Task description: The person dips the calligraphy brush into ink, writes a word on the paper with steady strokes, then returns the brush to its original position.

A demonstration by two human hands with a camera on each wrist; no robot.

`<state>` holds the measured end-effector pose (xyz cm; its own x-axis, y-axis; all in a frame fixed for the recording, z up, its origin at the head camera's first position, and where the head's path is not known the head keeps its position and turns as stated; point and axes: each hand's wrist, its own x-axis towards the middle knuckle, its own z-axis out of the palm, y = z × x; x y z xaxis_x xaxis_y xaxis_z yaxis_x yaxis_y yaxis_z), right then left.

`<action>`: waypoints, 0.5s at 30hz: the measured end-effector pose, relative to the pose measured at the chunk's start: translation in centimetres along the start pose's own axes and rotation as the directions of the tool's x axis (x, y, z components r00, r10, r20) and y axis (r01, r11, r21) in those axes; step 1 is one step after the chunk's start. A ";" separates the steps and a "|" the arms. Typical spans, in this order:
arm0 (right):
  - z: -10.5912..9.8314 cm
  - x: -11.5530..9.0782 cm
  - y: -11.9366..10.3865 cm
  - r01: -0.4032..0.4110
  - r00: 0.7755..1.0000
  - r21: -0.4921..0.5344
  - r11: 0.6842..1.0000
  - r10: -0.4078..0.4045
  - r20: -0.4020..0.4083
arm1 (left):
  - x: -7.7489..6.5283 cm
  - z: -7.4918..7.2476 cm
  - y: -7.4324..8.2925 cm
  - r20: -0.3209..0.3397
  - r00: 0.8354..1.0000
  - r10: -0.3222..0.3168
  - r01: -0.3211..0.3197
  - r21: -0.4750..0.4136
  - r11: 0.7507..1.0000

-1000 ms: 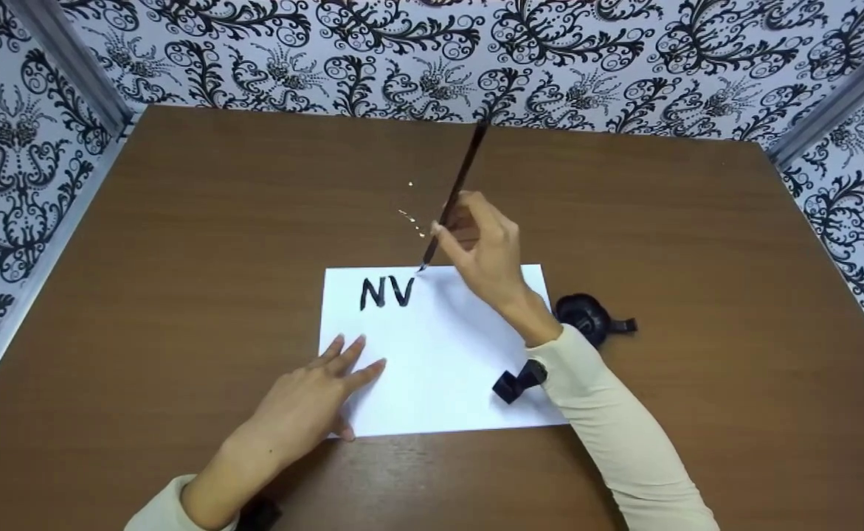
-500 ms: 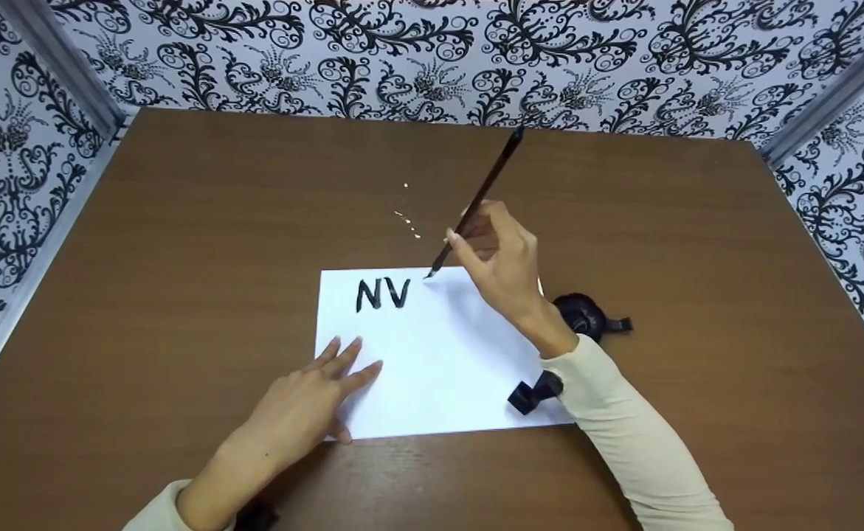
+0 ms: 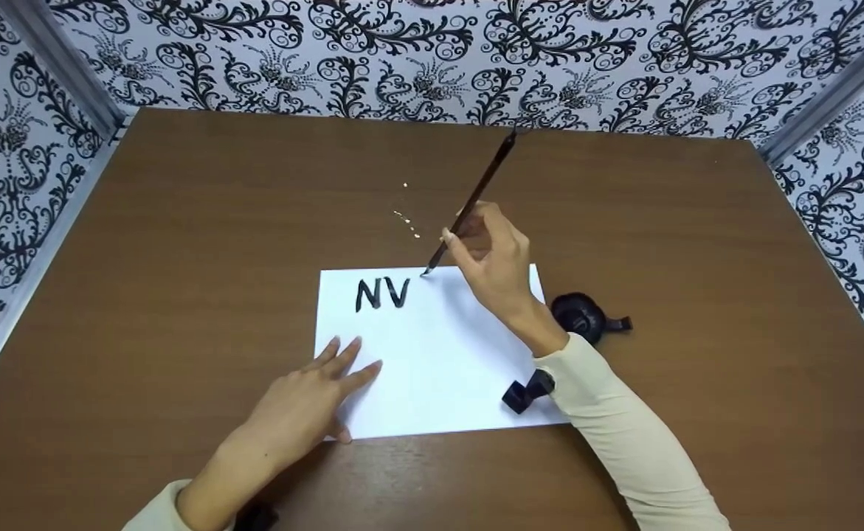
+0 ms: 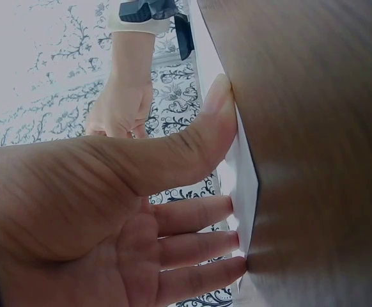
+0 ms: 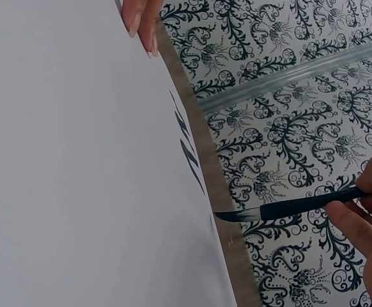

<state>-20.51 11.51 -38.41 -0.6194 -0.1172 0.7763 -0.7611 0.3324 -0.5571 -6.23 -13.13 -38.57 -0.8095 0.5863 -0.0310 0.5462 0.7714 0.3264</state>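
A: Which step do we have in hand?
B: We would call it lettering the sheet (image 3: 432, 383). The N (image 3: 370, 295) and the V (image 3: 392, 293) stand near its far edge, and the tip of the brush (image 3: 488, 175) is at that edge, just right of them. We seem to be starting a third letter
A: And our grip?
B: Our right hand (image 3: 502, 269) pinches the brush beyond the sheet's far edge; our left hand (image 3: 302, 402) lies with fingers spread at the sheet's near left corner, gripping nothing
A: What does the next move call for?
B: A light, even stroke on the sheet, we judge, with the left hand pressing so it cannot slide
A: What does the head view hide from us?
B: The left palm (image 4: 116, 236): from the left wrist we see it arched clear of the sheet, the thumb (image 4: 221, 109) at the edge. From the right wrist we see the bristles (image 5: 234, 216) larger, dark-tipped and paler behind; whether they touch the sheet, we cannot tell
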 end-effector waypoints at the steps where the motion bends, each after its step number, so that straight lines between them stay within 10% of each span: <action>1: 0.0 0.0 0.0 0.002 1.000 -0.001 1.000 -0.002 -0.001 | 0.0 0.0 0.0 0.001 1.000 0.001 -0.001 -0.001 1.000; 15: 0.1 -0.2 0.1 -0.001 1.000 -0.011 1.000 0.001 0.006 | 0.0 0.1 0.0 -0.004 1.000 -0.003 0.003 -0.003 1.000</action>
<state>-20.52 11.52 -38.64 -0.6215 -0.1221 0.7738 -0.7580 0.3432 -0.5547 -6.23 -13.09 -38.63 -0.8120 0.5830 -0.0277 0.5434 0.7724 0.3287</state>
